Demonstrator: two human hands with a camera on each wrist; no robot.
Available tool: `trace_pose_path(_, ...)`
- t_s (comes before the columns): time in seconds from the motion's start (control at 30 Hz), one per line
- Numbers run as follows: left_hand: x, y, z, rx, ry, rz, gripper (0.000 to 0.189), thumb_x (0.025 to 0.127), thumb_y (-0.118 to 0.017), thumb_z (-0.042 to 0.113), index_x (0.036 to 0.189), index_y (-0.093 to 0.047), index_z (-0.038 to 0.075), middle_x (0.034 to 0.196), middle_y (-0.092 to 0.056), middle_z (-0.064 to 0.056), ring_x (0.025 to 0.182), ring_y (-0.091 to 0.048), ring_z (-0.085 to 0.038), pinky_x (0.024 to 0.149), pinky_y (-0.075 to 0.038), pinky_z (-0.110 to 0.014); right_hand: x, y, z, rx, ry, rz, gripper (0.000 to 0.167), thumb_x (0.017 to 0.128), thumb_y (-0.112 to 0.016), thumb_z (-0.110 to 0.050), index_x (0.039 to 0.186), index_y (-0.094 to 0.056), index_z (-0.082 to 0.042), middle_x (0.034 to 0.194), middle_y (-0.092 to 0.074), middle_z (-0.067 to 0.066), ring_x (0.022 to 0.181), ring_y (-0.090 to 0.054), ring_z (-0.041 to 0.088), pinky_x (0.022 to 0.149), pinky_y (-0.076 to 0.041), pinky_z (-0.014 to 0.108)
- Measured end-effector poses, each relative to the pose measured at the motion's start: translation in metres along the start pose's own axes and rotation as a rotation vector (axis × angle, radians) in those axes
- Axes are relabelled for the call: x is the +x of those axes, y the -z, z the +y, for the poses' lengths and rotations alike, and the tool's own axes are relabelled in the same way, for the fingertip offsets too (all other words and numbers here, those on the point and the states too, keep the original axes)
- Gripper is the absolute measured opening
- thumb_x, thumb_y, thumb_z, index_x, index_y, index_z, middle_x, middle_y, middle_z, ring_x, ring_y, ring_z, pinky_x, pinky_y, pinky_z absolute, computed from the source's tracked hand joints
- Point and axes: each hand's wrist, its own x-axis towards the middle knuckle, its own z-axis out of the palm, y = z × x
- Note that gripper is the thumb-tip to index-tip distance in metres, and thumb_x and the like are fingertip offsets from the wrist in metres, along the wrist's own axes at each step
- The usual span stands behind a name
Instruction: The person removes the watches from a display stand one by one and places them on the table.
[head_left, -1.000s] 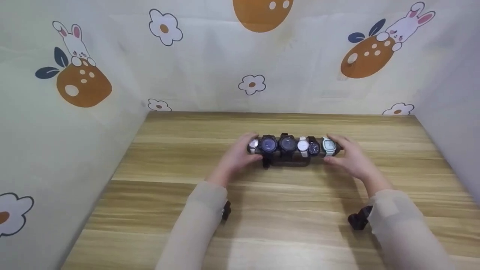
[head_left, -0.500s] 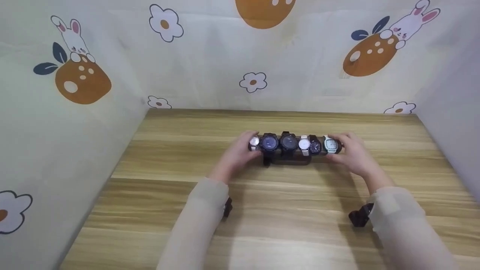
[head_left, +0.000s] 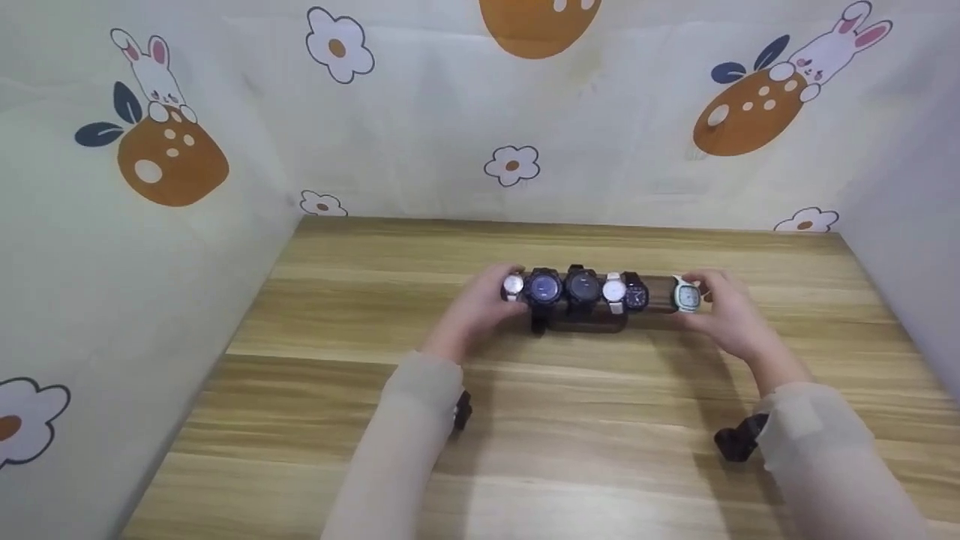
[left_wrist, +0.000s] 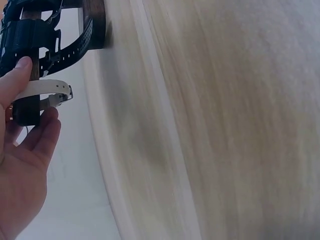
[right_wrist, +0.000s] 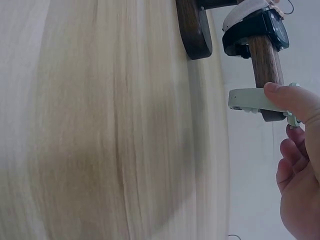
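Observation:
A dark wooden watch stand [head_left: 659, 293] carries a row of wristwatches on its crossbar. My right hand [head_left: 724, 315] pinches the mint-green watch [head_left: 687, 296], whose strap still loops the bar's right end in the right wrist view. My left hand [head_left: 480, 304] grips the bar's left end, fingers and thumb around the small white-strapped watch [head_left: 513, 286] there. Between the hands sit a black watch [head_left: 544, 287], a second black watch [head_left: 583, 286], a white watch [head_left: 614, 289] and a black square watch [head_left: 636, 294]. A bare stretch of bar separates the square watch from the mint-green one.
The stand's base [head_left: 589, 322] rests on a wood-grain table [head_left: 585, 435]. Behind the table hangs a wall sheet [head_left: 420, 135] printed with rabbits and flowers. A black wrist camera [head_left: 740, 439] juts out below the right sleeve [head_left: 817, 431].
My right hand has slid the mint-green watch rightward along the bar to its end, widening the gap from the black square watch. My left hand keeps its grip. The head view has shifted slightly.

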Motion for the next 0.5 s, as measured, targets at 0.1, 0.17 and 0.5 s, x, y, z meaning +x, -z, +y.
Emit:
trace_pose_path(0.1, 0.0, 0.0, -0.001, 0.014, -0.01, -0.008, 0.064, 0.081, -0.07, 0.011, 0.139, -0.042, 0.008, 0.137, -0.046, -0.01, 0.125, -0.042, -0.024, 0.107, -0.031, -0.036, -0.001, 0.0, 0.002, -0.003, 0.004, 0.001, 0.064, 0.075, -0.073, -0.007, 0.129, -0.044, 0.007, 0.109, -0.043, 0.027, 0.098, -0.043, 0.039, 0.082, -0.041, 0.052)
trace_pose_path(0.17, 0.0, 0.0, -0.001, 0.023, -0.019, -0.014, 0.064, 0.082, -0.069, 0.012, 0.14, -0.041, 0.008, 0.139, -0.045, -0.01, 0.127, -0.041, -0.024, 0.108, -0.029, -0.036, -0.002, -0.001, 0.003, -0.005, 0.01, 0.004, 0.065, 0.075, -0.073, -0.006, 0.132, -0.043, 0.005, 0.109, -0.042, 0.027, 0.098, -0.043, 0.039, 0.082, -0.041, 0.053)
trace_pose_path(0.5, -0.001, 0.001, 0.001, -0.011, -0.004, -0.027, 0.066, 0.083, -0.068, 0.01, 0.141, -0.039, 0.008, 0.142, -0.042, -0.009, 0.129, -0.039, -0.023, 0.109, -0.028, -0.037, -0.017, -0.006, 0.013, 0.022, -0.01, 0.106, 0.06, 0.074, -0.079, -0.014, 0.123, -0.051, 0.006, 0.107, -0.046, 0.023, 0.096, -0.045, 0.035, 0.082, -0.041, 0.048)
